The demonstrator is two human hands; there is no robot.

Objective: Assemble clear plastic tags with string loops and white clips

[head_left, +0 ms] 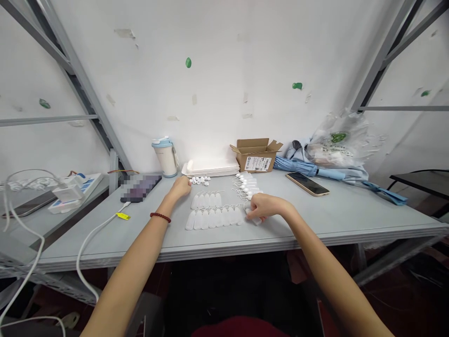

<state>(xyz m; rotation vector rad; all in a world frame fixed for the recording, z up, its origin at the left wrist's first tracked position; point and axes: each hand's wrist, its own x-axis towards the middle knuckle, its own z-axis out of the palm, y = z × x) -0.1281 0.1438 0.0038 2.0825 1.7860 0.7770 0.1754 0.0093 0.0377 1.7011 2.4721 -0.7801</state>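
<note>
My left hand (pixel 180 187) is closed at the left end of a small group of white plastic pieces (pixel 199 180). Whatever its fingertips pinch, if anything, is too small to make out. My right hand (pixel 265 206) has its fingers closed on a white translucent tag (pixel 257 221), partly hidden beneath them. To its left lies a row of similar translucent tags with strings (pixel 213 219). A shorter row of tags (pixel 206 201) lies behind that one. Beyond my right hand, more white corded tags (pixel 249 183) are lined up front to back.
At the back stand a cup with a blue lid (pixel 166 157), stacked white trays (pixel 212 167) and an open cardboard box (pixel 257 157). Rightward are a phone (pixel 307 183), a blue umbrella (pixel 301 166) and a plastic bag (pixel 336 140). A charging phone (pixel 140 188) lies left.
</note>
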